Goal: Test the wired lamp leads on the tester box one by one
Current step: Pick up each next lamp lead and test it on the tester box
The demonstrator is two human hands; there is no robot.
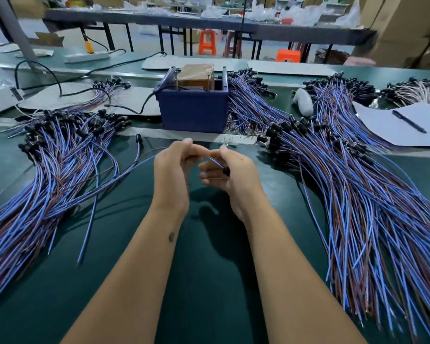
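Step in hand, as I read it: one lamp lead point(217, 163) is picked and being readied for the tester box point(193, 111), the blue box sitting just past the metal strip point(159, 132) at the far edge of the green mat point(209, 244). To do it well: keep only this single lead between the hands, let the two wire ends part so each meets its own contact on top of the box, hold near the tips so they don't flex away, and watch the lamp end for a result before dropping it. Contacts themselves are too small to make out here. Keep tested and untested apart: big pile of leads on the left point(47, 175), bigger pile on the right point(358, 207); which is which I can't tell. Hands: both raised over the mat in front of the box, close together, forearms converging. Left hand point(174, 167) has fingers curled, thumb and forefinger pinching the wire end. Right hand point(230, 171) is loosely curled round the lead, its black lamp holder lying against the palm, thumb up. A pen point(408, 121) lies on paper point(392, 125) far right, well clear
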